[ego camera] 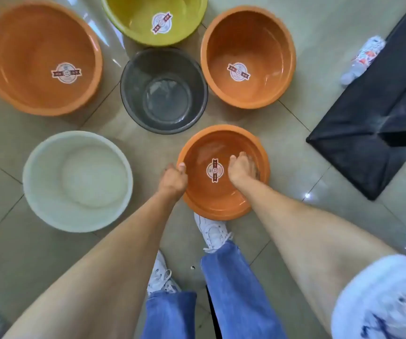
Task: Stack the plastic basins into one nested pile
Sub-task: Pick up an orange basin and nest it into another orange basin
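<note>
The tiled floor (295, 57) carries six plastic basins, all standing apart, none nested. Largest is the big orange basin (26, 45) at the far left, a round label stuck inside its bottom. At the far middle the yellow-green basin (128, 18) is cut off by the top edge of the view and bears the same kind of label. A black folded cloth or bag (363, 118) lies at the right, with a crumpled plastic bottle (362, 59) beside its far corner. The white basin (50, 192) sits at the near left. The medium orange basin (253, 33) stands at the far right of the group, just beside the dark translucent basin (136, 94) in the middle.

Smallest is the small orange basin (202, 192), near and central, just beyond a white shoe (211, 231). The left hand (172, 181) grips its left rim, thumb over the edge and fingers closed around it. The right hand (242, 168) reaches to the right side of this basin, fingers curled down over the far right wall; whether they clamp the rim cannot be told, as the hand is blurred. Blue jeans (231, 289) show below.
</note>
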Action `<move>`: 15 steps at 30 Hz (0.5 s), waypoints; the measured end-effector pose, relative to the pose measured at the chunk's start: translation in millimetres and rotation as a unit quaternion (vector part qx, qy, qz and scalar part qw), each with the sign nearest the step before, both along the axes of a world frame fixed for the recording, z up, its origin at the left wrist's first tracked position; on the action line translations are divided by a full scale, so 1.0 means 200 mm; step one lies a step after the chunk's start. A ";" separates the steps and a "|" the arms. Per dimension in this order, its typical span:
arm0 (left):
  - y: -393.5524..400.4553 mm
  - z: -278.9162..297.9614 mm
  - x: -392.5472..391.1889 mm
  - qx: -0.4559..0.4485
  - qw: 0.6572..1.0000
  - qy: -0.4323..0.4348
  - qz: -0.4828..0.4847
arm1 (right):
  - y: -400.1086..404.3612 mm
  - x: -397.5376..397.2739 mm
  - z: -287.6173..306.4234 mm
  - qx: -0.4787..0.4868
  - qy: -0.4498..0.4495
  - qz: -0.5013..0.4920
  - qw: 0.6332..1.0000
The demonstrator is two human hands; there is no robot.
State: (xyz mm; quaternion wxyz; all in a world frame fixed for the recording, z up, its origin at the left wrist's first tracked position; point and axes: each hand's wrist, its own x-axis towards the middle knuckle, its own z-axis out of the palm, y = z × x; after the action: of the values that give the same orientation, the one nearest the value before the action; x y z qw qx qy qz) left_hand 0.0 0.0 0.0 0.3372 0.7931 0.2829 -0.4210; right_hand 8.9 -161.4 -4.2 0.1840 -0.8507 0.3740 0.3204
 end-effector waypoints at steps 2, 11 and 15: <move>-0.02 -0.08 0.00 0.016 0.999 0.008 0.026 | -0.08 0.00 -0.06 -0.027 -0.025 -0.032 0.999; -0.13 -0.35 -0.08 0.054 0.992 0.033 0.109 | -0.37 -0.05 -0.29 -0.096 -0.053 -0.106 0.988; -0.14 -0.36 -0.09 0.061 0.986 0.034 0.149 | -0.41 -0.03 -0.31 -0.036 0.015 -0.175 0.984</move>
State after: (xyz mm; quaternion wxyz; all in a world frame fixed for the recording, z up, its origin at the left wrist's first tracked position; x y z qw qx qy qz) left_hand -18.7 -28.4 -72.3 0.3370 0.7467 0.4343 -0.3746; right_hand 3.0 -243.9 -67.1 0.2005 -0.7733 0.5308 0.2828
